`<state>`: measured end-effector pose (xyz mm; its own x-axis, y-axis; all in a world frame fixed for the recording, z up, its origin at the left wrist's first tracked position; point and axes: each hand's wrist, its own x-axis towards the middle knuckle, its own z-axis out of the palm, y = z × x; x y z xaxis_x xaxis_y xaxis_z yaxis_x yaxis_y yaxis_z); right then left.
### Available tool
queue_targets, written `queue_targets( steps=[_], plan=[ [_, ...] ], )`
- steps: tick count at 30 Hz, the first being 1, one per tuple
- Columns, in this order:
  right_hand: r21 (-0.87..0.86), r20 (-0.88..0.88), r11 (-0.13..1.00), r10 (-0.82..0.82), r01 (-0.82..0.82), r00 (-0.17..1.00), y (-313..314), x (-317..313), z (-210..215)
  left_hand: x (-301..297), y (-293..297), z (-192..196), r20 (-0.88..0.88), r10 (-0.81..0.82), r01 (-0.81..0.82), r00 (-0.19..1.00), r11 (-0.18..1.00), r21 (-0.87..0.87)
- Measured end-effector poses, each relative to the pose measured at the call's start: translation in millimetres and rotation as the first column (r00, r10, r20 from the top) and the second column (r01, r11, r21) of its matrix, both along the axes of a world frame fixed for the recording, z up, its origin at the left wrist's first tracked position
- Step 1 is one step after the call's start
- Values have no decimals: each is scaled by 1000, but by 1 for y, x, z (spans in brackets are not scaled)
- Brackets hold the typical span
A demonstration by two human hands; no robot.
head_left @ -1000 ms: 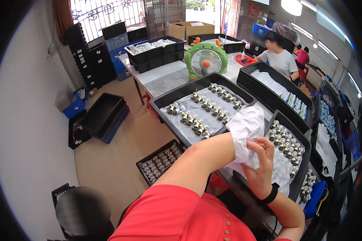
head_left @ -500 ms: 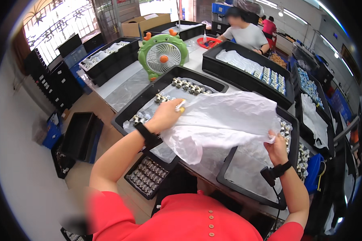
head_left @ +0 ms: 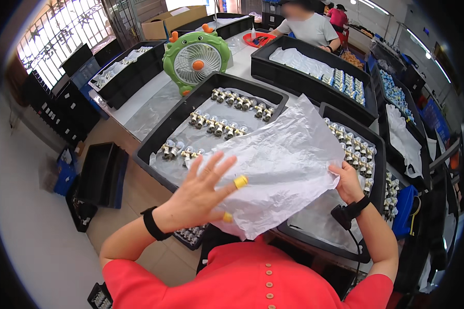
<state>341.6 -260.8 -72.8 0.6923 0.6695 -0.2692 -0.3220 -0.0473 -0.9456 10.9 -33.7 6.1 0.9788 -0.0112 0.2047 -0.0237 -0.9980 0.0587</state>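
A thin white sheet [head_left: 278, 165], crinkled and half see-through, hangs over the gap between two black trays. My right hand [head_left: 348, 183] pinches its right edge. My left hand [head_left: 203, 198] is spread wide by the sheet's left side, with yellow covers on two fingertips; whether it touches the sheet I cannot tell. Beneath and beyond lies the left black tray [head_left: 154, 126], lined with white sheeting and bearing rows of small figurines [head_left: 219, 125] with clear round tops. More such figurines [head_left: 355, 149] stand in the right black tray [head_left: 380, 154], partly hidden by the sheet.
A green frog-shaped fan [head_left: 197, 61] stands behind the left tray. Farther back are a long black tray [head_left: 314, 85] of blue-and-white pieces, a red dish [head_left: 259, 39] and a seated person [head_left: 309, 30]. Stacked black crates [head_left: 102, 175] sit on the floor at left.
My left hand has let go of the sheet's left side and opened, moving nearer to me. The sheet has swung toward the right, uncovering more figurines. My right hand keeps its hold.
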Motion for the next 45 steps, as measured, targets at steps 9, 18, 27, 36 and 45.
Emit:
queue_targets(
  steps=[9,18,27,36,45],
  plan=[
    [-45,48,999,-16,19,999,0,16,-16,-4,-19,-45,-199,-23,62,980,980,191],
    [-82,969,975,29,209,245,19,-12,23,1,-23,-41,-137,-75,74,988,997,-14],
    [-248,922,965,208,86,325,34,-6,33,-6,-15,-43,-46,-110,101,993,980,-173],
    [-299,802,954,251,0,542,56,-13,31,-37,1,-36,100,-9,26,995,985,-169],
    [-56,789,983,151,-175,595,104,-12,34,-63,13,1,132,70,-90,989,984,153]
  ],
)
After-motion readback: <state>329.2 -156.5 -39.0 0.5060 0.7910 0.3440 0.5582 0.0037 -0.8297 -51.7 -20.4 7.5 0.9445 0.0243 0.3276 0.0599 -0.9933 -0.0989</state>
